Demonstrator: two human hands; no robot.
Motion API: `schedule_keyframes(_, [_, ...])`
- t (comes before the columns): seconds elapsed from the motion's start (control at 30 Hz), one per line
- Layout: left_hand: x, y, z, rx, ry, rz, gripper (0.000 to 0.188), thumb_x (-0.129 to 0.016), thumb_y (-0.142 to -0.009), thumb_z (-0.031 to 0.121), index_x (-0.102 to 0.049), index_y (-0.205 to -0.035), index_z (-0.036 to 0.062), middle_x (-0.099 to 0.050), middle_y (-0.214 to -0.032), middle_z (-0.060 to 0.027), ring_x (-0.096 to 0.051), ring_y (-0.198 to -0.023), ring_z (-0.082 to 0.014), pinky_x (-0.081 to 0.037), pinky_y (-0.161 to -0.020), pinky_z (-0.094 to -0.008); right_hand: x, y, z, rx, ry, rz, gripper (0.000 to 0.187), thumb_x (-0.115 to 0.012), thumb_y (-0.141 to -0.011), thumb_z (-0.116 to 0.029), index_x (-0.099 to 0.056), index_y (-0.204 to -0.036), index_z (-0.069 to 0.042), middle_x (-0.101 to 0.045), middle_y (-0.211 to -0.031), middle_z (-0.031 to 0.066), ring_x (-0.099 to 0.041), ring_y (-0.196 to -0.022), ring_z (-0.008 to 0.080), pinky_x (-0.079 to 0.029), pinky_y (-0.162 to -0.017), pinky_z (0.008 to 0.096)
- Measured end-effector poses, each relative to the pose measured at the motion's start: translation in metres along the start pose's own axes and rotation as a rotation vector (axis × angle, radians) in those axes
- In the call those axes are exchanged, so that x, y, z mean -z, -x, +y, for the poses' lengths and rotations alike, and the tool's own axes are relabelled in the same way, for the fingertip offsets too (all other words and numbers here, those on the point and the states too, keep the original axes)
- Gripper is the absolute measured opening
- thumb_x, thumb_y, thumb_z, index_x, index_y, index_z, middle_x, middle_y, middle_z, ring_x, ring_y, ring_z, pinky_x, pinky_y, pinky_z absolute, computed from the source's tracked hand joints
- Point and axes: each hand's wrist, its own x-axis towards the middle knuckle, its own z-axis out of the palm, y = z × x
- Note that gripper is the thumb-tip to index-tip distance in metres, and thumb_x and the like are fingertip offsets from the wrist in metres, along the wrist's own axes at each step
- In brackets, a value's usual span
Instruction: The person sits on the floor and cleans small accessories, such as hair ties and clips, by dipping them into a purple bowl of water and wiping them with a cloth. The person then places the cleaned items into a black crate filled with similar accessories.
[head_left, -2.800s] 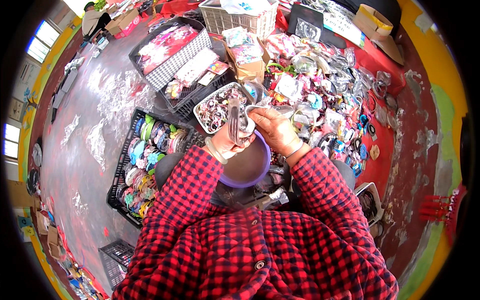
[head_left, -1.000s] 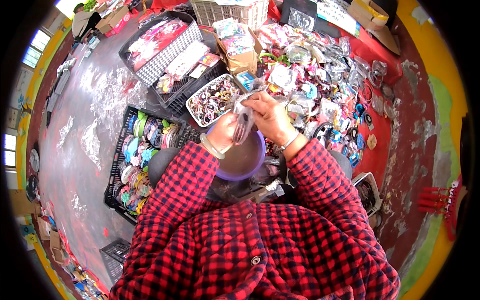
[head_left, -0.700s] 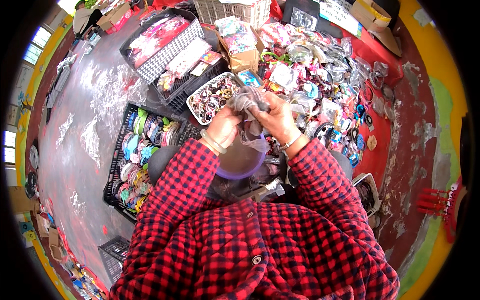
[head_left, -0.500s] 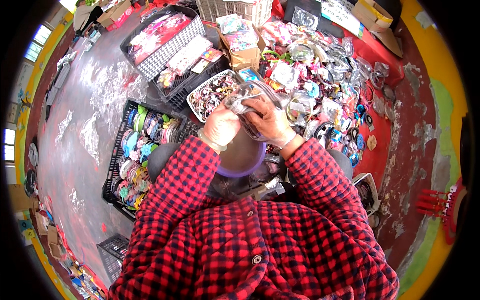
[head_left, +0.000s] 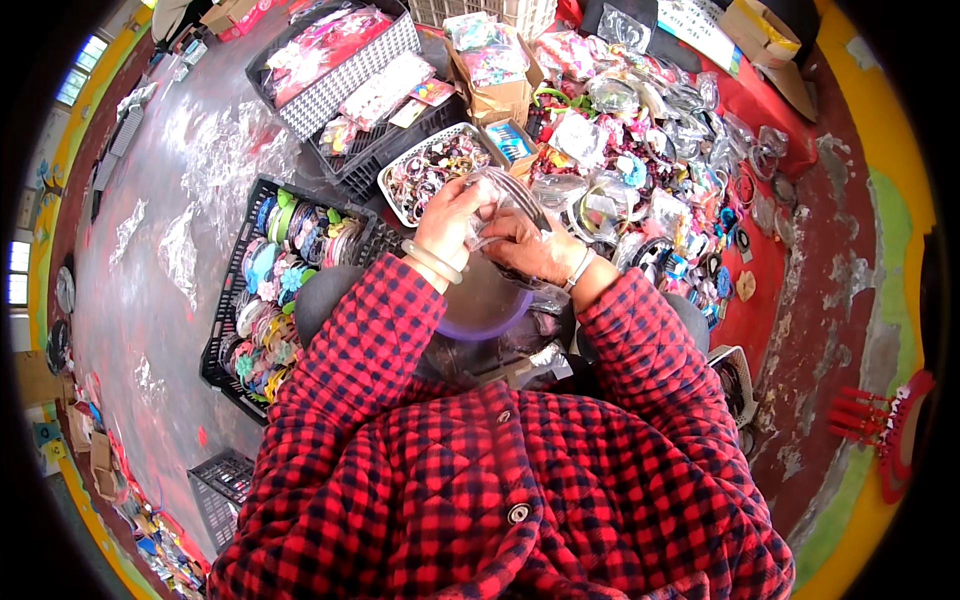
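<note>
Head view: a clear plastic bag [head_left: 501, 197] is at twelve o'clock from our chest, between our hands, with dark curved bands [head_left: 527, 203] seemingly inside.
Left hand [head_left: 445, 225]: its fingers pinch the bag's left side.
Right hand [head_left: 540, 252]: bent fingers grip the lower right part; their tips are partly hidden.
Bag progress: we judge this piece midway, held up and not set down; whether it is closed, we cannot tell.
Purple basin [head_left: 490, 332]: six o'clock from our hands, just below.
White basket [head_left: 393, 206]: ten o'clock, full of hair ties.
Black crate [head_left: 230, 290]: eight o'clock, packed with hairbands in rows; this looks nearest to done.
Heap [head_left: 640, 190]: about three o'clock, large and mixed; we judge much is left there.
</note>
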Motion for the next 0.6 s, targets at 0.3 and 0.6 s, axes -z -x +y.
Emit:
schedule_keyframes(0.3, [-0.005,0.004,0.011,-0.214,-0.143,0.016,0.028,-0.050,-0.090,0.009,-0.053,-0.115,-0.0026,-0.057,-0.076,-0.0027,-0.050,-0.067,-0.0083,-0.043,-0.064,-0.0215,0.011,0.004,-0.001,-0.101,-0.179,-0.156,0.018,-0.061,-0.070,-0.017,-0.066,-0.085,-0.008,-0.064,-0.080,0.0100,-0.061,-0.077,0.0246,-0.048,-0.070,0.0326])
schedule_keyframes(0.6, [0.004,-0.002,0.024,-0.428,-0.158,-0.016,0.030,-0.051,-0.087,0.005,-0.052,-0.116,-0.0047,-0.058,-0.086,-0.0049,-0.049,-0.070,-0.0094,-0.041,-0.068,-0.0220,0.012,0.008,0.007,-0.084,-0.360,-0.156,0.022,-0.062,-0.068,-0.014,-0.067,-0.088,-0.005,-0.065,-0.078,0.0116,-0.062,-0.073,0.0200,-0.048,-0.067,0.0301])
